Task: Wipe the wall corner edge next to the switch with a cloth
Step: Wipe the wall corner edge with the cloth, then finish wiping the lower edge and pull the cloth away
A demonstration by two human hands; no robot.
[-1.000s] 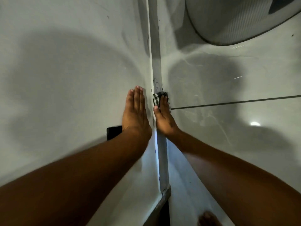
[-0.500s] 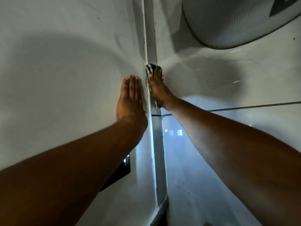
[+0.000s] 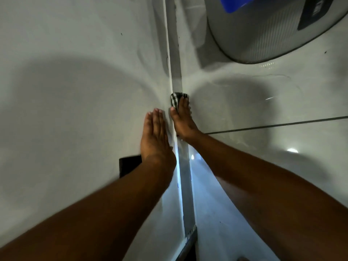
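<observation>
The right hand (image 3: 183,121) presses a small wad of black-and-white checked cloth (image 3: 176,100) against the wall corner edge (image 3: 176,72), fingers laid over the top of the wad and thumb tucked at its left side, so the hand is closed loosely around it rather than clenched. The cloth sits right on the grey vertical strip of the corner, a little above the dark grout line (image 3: 273,126) that runs across the glossy right-hand wall. The left hand (image 3: 156,132) lies flat and open on the left-hand wall, fingers together, just beside the corner and gripping nothing; it looks like a brace. The black switch plate (image 3: 128,164) shows below it, partly hidden by the left wrist. The cloth appears soft, thin and light, and would likely bunch or slide out under pressure, so it is best held folded into a pad under the fingertips, with the thumb pinning its loose side. Above, the corner edge runs on beside a rounded white appliance (image 3: 263,31).
</observation>
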